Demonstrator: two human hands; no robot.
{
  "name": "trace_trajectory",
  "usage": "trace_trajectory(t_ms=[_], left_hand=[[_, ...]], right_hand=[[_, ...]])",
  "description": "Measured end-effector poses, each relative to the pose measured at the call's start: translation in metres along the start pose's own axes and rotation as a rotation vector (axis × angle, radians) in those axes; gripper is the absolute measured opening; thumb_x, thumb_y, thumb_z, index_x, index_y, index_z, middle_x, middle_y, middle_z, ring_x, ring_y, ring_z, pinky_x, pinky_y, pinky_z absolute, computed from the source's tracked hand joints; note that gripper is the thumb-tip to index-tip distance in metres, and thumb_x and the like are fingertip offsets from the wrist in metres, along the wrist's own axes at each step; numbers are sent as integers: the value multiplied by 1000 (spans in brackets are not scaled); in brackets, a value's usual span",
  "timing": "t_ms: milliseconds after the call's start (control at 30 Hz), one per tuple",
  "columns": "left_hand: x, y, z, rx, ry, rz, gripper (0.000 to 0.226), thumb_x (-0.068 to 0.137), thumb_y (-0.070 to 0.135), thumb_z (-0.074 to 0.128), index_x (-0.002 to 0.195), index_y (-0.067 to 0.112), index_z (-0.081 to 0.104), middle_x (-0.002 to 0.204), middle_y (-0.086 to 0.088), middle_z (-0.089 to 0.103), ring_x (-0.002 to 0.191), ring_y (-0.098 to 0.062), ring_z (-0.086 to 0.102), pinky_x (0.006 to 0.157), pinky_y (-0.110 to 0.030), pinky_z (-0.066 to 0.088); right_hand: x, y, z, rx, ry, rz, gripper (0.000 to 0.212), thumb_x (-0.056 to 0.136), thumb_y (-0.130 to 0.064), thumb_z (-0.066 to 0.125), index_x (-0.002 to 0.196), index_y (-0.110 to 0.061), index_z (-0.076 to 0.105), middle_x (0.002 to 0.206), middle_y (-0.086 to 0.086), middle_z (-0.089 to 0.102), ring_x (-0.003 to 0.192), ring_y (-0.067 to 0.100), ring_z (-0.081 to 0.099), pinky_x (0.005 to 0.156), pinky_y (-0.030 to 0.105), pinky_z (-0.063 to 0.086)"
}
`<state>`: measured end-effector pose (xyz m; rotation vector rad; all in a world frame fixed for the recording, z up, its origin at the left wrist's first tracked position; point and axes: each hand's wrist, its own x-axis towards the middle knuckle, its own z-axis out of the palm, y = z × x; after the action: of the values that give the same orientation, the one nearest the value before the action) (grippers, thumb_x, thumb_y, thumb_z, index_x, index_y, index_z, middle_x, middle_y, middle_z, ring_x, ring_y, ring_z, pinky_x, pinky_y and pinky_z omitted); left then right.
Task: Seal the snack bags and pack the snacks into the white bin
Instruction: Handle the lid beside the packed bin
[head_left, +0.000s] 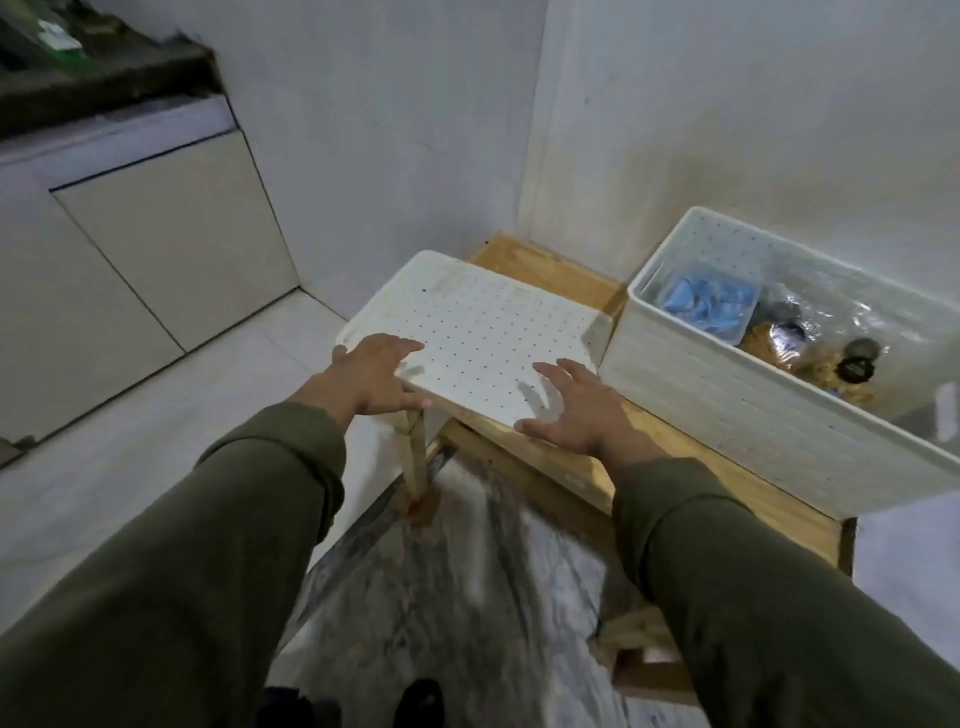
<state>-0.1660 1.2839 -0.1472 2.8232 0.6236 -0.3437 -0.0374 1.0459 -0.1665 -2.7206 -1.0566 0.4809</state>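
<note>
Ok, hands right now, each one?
Left hand: open, fingers spread on the white lid, thumb under its near corner.
Right hand: open, flat at the lid's near edge.

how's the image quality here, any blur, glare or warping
Head view: dim, flat indoor light; the floor below the hands is smeared with motion blur; wide-angle warping bends the wall corner and cabinet; the clear bags inside the white bin show glare; the white lid stays fairly sharp.
</note>
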Motion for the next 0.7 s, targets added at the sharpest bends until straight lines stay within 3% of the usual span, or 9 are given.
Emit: trace_trajectory(t_ms=[233,400,600,700], left_hand=[[63,-38,62,-21,8,30,97,75,64,62,149,37,5,160,4,-6,147,-20,-11,113,-58,-1],[97,-45,91,23,31,49,103,74,63,63,147,41,-6,158,3,-16,145,-23,-20,110,-64,-4],[102,-36,99,87,34,69,65,97,46,34,145,47,-10,159,-2,-16,145,-27,-19,105,-71,-9],[98,-35,103,117,72,77,65,100,25,31,143,49,-12,158,-5,-18,144,-29,-21,104,-72,-10]], right_hand=[[42,9,64,-75,2,60,93,74,-72,55,147,-39,7,160,1,0,147,29,-1,115,59,14],[64,17,87,-50,3,73,99,69,-78,52,146,-42,1,159,0,-10,146,33,-11,109,69,6],[66,20,91,-86,-14,70,93,73,-80,42,146,-46,-3,159,-3,-16,145,31,-18,109,68,-2],[63,20,92,-110,1,63,90,74,-81,38,146,-46,-4,159,-3,-15,145,31,-17,110,68,-2]])
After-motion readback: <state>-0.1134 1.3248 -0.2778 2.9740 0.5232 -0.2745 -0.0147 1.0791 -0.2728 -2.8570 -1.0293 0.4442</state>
